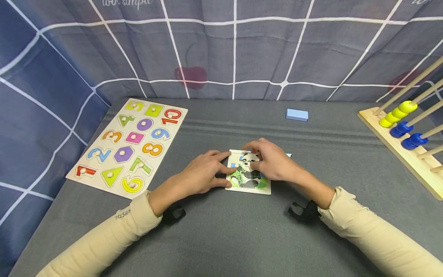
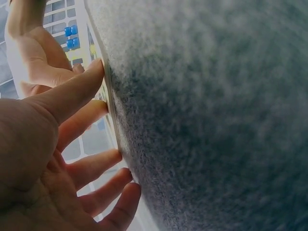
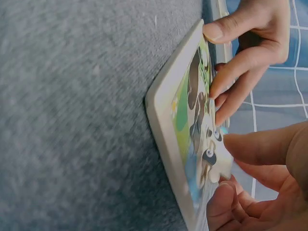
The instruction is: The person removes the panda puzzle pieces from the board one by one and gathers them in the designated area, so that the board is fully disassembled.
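Observation:
A small square panda puzzle (image 1: pixel 250 191) with a pale wooden frame lies flat on the grey cloth in the middle of the head view. My left hand (image 1: pixel 205 173) rests at its left side, thumb and fingertips spread over the frame and the picture. Over the upper right part, my right hand (image 1: pixel 275 161) pinches the panda-head puzzle piece (image 3: pixel 221 159) between thumb and fingers. In the right wrist view this piece sits slightly raised and tilted against the picture. The right fingers cover the puzzle's upper right corner.
A number and shape peg board (image 1: pixel 166 111) lies at the left. Toward the back is a light blue block (image 1: pixel 297 115). A wooden bead counter (image 1: pixel 405 156) with yellow and blue beads stands at the right. A gridded curtain (image 1: pixel 221 50) hangs behind.

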Available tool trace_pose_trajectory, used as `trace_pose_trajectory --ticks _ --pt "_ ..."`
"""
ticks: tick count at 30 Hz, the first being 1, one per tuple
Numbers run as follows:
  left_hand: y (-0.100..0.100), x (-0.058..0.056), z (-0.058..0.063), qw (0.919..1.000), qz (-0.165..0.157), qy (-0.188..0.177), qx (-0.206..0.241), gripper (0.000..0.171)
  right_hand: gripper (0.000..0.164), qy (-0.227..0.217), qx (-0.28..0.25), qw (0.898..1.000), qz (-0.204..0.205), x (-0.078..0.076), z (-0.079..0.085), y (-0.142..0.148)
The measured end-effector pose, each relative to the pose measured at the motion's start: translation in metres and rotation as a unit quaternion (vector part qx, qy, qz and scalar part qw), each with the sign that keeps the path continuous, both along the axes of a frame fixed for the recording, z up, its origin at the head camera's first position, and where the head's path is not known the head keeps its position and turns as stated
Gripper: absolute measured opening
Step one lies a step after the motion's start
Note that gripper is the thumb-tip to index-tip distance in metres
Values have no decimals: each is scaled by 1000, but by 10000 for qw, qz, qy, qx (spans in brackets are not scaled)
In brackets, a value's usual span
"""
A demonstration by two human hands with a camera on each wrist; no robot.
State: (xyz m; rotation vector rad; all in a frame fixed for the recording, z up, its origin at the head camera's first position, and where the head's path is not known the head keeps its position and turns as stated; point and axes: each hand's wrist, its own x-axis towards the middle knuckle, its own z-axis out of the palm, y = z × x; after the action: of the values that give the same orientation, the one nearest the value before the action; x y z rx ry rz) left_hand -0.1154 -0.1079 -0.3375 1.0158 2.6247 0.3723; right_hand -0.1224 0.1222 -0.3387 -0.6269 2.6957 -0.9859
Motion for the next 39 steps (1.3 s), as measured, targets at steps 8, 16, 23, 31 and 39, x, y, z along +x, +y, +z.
trace_pose_trajectory --ticks 8,16,23,31,39 --pt "-1 0 -1 10000 23 -8 16 46 35 -70 -189 9996 204 -4 0 7" --pt "0 0 -1 10000 32 -4 -15 46 40 -41 -173 9994 307 -4 -6 6" --pt "0 0 -1 10000 51 -36 11 45 38 -67 -432 9986 312 -4 -7 6" --pt "-1 0 -2 9999 73 -85 1 45 33 -319 -926 9952 80 2 -8 7" --pt "0 0 -1 9999 37 -94 -80 47 30 -436 -1439 9880 -340 16 -5 17"
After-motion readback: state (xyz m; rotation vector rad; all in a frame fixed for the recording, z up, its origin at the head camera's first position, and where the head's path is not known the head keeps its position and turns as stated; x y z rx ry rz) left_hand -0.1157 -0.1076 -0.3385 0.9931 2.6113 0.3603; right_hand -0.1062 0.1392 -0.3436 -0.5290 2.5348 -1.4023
